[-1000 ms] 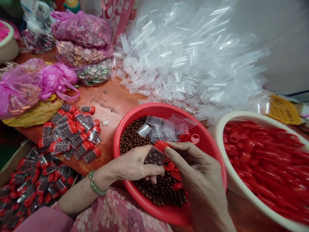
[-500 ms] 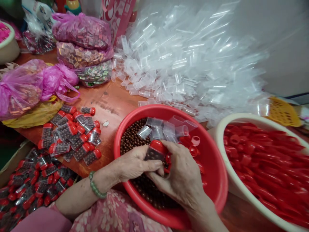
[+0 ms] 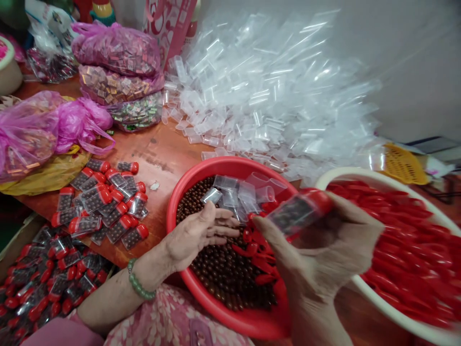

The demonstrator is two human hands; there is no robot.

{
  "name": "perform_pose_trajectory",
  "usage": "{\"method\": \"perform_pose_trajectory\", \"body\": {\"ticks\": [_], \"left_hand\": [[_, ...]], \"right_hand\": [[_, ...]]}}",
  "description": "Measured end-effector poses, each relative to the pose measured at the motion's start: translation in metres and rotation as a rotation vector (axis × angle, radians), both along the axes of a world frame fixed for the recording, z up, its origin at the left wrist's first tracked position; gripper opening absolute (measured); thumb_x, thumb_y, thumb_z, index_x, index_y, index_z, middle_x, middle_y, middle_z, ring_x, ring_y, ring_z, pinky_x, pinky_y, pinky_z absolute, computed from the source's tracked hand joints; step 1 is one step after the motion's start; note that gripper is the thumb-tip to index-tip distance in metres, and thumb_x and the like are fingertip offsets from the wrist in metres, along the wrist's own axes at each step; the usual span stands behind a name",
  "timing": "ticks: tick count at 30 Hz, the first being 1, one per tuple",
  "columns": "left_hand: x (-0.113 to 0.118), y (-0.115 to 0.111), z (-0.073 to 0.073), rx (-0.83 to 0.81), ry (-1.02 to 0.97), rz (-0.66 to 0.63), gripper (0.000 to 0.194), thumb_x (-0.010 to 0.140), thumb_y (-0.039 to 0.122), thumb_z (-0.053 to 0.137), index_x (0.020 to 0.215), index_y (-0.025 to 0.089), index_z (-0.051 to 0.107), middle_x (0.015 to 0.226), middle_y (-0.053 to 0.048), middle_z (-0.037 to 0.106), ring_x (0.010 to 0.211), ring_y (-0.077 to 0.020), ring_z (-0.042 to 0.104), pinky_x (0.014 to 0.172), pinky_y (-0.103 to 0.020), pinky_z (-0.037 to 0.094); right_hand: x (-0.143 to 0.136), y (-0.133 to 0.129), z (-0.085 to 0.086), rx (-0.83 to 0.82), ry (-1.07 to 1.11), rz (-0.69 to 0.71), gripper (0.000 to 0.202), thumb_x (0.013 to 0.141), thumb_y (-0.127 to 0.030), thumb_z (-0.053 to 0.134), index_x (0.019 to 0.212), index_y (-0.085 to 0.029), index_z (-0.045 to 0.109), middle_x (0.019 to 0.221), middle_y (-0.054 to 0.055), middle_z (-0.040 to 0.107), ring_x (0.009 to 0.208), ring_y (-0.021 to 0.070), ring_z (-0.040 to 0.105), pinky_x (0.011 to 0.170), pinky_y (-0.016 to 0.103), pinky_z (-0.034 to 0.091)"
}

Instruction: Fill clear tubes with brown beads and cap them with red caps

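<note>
Between the thumb and fingers of my right hand (image 3: 324, 259) is a small clear plastic container (image 3: 293, 216) filled with dark balls, with a red cap on one end. It is held tilted above the right side of a red basin (image 3: 175, 199) and is slightly blurred. My left hand (image 3: 194, 238) is open over the basin, fingers stretched out, holding nothing. Inside the basin lie many brown balls (image 3: 230, 276), several empty clear containers (image 3: 248, 194) at the back and loose red caps (image 3: 262, 254) at the right.
At right stands a white tub (image 3: 336, 175) of red caps (image 3: 403, 254). Clear containers (image 3: 266, 105) are heaped behind the basin. Filled, capped containers (image 3: 95, 197) lie on the table, with more (image 3: 54, 283) in a box below. Pink bags (image 3: 118, 50) stand back left, a yellow basket (image 3: 405, 163) right.
Both hands were together on the capped container over the basin. My left hand has let go and opened; my right hand has carried the container to the right and raised it.
</note>
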State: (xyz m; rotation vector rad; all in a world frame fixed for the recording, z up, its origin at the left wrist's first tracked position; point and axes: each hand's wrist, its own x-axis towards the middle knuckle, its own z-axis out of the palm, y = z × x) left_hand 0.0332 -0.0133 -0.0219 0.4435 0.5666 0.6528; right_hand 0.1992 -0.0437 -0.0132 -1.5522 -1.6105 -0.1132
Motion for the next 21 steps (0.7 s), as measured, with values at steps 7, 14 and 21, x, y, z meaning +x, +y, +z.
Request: {"method": "perform_pose_trajectory", "body": {"ticks": [7, 14, 21], "left_hand": [[0.002, 0.005, 0.004, 0.033, 0.017, -0.013, 0.06, 0.08, 0.069, 0.056, 0.091, 0.012, 0.07, 0.095, -0.01, 0.074, 0.101, -0.0228, 0.065, 0.088, -0.032, 0.046], [0.003, 0.009, 0.004, -0.065, -0.036, -0.165, 0.071, 0.076, 0.079, 0.049, 0.076, 0.011, 0.069, 0.066, -0.01, 0.071, 0.08, -0.0237, 0.07, 0.074, -0.031, 0.052], [0.005, 0.002, 0.011, -0.138, 0.067, -0.154, 0.067, 0.086, 0.07, 0.041, 0.066, 0.01, 0.063, 0.054, -0.007, 0.064, 0.052, -0.0164, 0.064, 0.059, -0.027, 0.052]], "right_hand": [[-0.012, 0.0, -0.004, -0.128, -0.239, 0.295, 0.065, 0.078, -0.032, 0.07, 0.135, -0.024, 0.037, 0.108, 0.01, 0.065, 0.092, 0.0275, 0.067, 0.076, 0.041, 0.055], [-0.015, -0.001, -0.001, -0.16, -0.2, 0.381, 0.065, 0.08, -0.032, 0.068, 0.137, -0.021, 0.037, 0.106, 0.012, 0.063, 0.092, 0.028, 0.065, 0.076, 0.042, 0.054], [-0.018, -0.006, -0.002, -0.165, -0.224, 0.446, 0.07, 0.083, -0.038, 0.064, 0.142, -0.017, 0.034, 0.113, 0.016, 0.063, 0.097, 0.0305, 0.064, 0.078, 0.044, 0.054]]}}
